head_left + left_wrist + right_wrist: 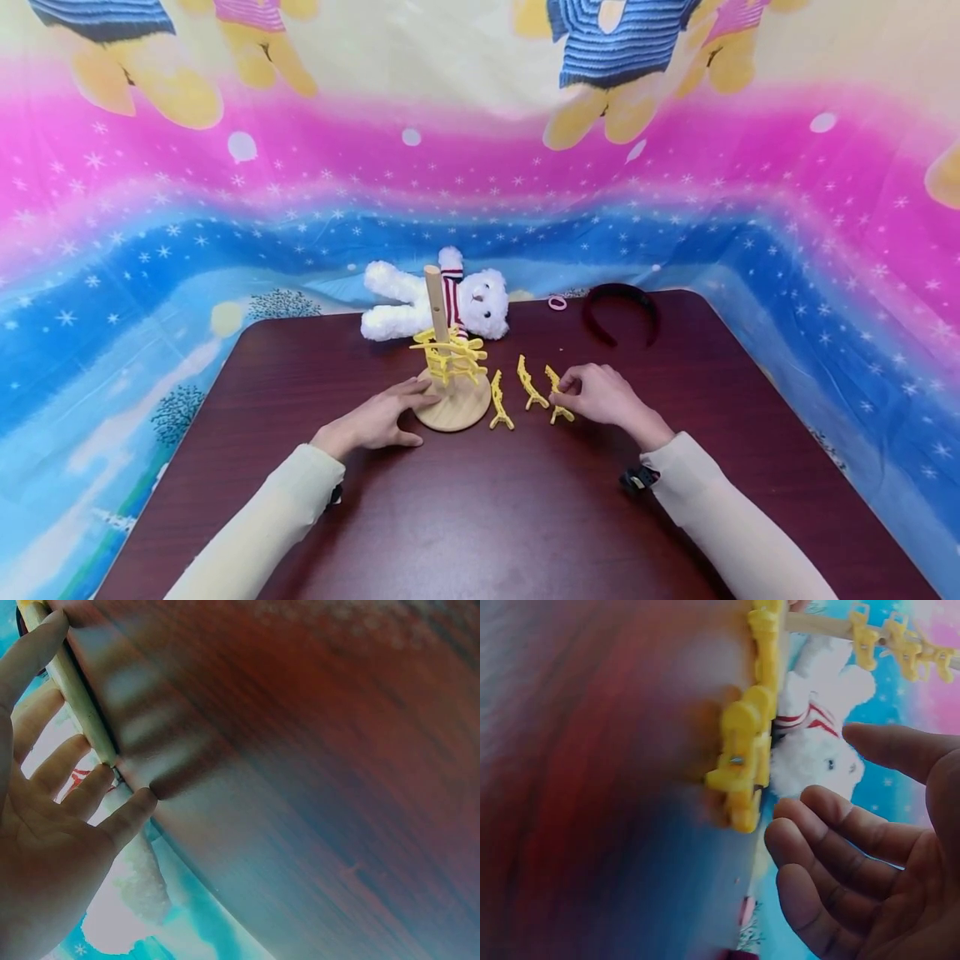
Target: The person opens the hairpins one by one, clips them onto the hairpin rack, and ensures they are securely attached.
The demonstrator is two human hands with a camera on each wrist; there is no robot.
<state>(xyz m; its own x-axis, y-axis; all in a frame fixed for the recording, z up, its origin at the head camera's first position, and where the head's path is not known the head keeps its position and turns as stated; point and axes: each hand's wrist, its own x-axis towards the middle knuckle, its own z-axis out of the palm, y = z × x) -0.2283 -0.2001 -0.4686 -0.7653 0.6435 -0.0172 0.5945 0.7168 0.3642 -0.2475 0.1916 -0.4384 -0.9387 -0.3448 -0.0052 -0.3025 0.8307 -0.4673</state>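
Note:
A wooden stand has a round base and an upright post with several yellow hair clips around its lower part. My left hand rests its spread, straight fingers on the left edge of the base. To the right of the stand, three loose yellow clips lie on the table: a left clip, a middle clip and a right clip. My right hand hovers at the right clip, thumb and fingers apart in the right wrist view, with yellow clips just beyond them.
Behind the stand, a white teddy bear in a striped top lies on its side. A small pink hair tie and a dark red headband lie at the table's back edge. A printed cloth surrounds the table.

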